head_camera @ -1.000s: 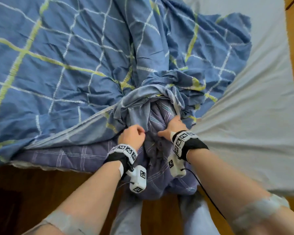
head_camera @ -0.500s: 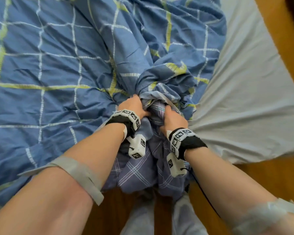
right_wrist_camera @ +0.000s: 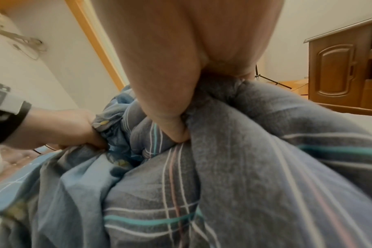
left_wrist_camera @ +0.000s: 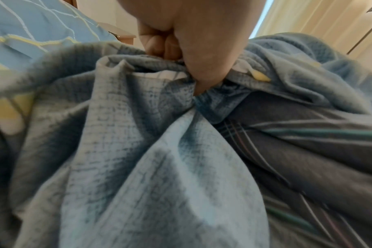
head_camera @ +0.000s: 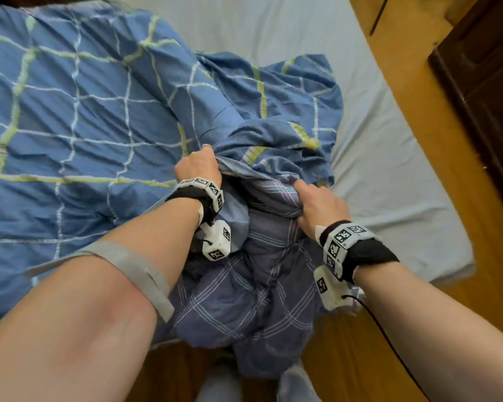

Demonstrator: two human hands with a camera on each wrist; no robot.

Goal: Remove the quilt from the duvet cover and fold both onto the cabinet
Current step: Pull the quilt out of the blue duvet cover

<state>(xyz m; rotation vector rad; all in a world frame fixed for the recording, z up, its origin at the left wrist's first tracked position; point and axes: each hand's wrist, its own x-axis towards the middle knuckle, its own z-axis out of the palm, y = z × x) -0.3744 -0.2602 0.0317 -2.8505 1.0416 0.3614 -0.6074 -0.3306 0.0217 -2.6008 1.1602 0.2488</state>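
Left hand [head_camera: 198, 166] fisted on the bunched rim of the blue duvet cover [head_camera: 79, 111]; right hand [head_camera: 320, 205] clenched round a fold of the grey-purple plaid quilt [head_camera: 262, 288]. Quilt spilling from the cover's opening between both fists, down over the bed [head_camera: 389, 158] edge toward the wooden floor [head_camera: 340, 358].
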